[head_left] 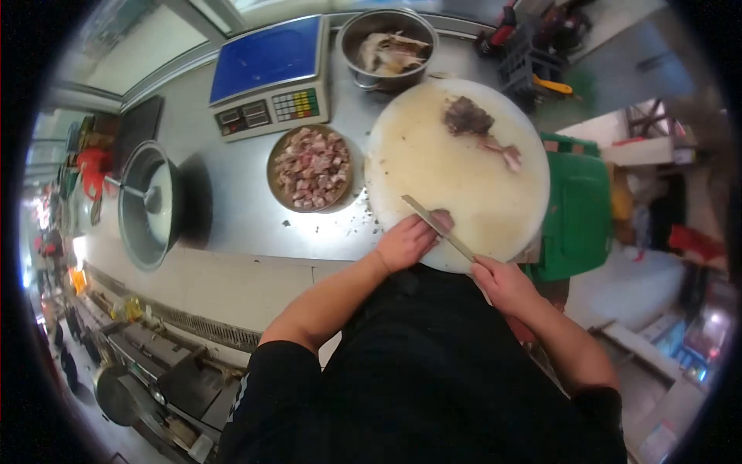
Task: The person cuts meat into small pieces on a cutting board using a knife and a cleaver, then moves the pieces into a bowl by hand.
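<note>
My right hand (506,286) is wrapped round the handle of a kitchen knife (456,241) at the near edge of a round white chopping board (410,147). The blade points away and to the left, lying across a small dark piece of meat (443,217). My left hand (408,241) is closed over the near left side of that piece, its fingertips beside the blade and partly hidden. Farther back on the board sit a dark chunk of meat (467,116) and a paler bony scrap (510,157).
Left of the board stands a bowl of diced meat (312,168). Behind are a scale with a blue top (267,58) and a metal pot (363,27) holding large meat pieces. A large basin (148,232) stands far left, a green bin (576,216) at right.
</note>
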{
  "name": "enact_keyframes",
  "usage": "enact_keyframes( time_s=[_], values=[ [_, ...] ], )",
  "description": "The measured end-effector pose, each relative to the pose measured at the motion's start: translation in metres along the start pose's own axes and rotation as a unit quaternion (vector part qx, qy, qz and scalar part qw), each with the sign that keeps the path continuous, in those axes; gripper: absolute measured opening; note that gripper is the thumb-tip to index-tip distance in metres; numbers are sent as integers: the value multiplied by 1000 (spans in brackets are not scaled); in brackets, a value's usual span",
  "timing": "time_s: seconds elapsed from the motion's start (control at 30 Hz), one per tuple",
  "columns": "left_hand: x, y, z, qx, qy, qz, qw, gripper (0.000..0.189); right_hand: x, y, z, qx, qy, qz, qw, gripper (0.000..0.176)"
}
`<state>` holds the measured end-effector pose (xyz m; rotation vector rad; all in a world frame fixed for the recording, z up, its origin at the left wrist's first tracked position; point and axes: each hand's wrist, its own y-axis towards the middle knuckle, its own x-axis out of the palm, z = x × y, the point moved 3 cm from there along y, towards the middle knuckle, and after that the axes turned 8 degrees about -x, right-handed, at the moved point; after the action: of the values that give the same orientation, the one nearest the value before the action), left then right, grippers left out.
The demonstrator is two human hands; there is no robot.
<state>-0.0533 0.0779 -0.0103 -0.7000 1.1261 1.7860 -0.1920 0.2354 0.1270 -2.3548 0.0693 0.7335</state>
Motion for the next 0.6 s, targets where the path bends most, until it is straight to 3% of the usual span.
enact_keyframes(
  time_s=[0.4,0.53,0.6],
  values=[
    [-8,3,0,-40,-51,-2,998,35,14,37,11,-39,-15,-19,999,43],
    [-4,-2,1,-32,-45,-21,998,30,26,58,10,-106,9,43,993,35],
    [-6,-1,3,-32,-39,15,999,28,24,60,6,-130,30,62,989,35]
  ],
)
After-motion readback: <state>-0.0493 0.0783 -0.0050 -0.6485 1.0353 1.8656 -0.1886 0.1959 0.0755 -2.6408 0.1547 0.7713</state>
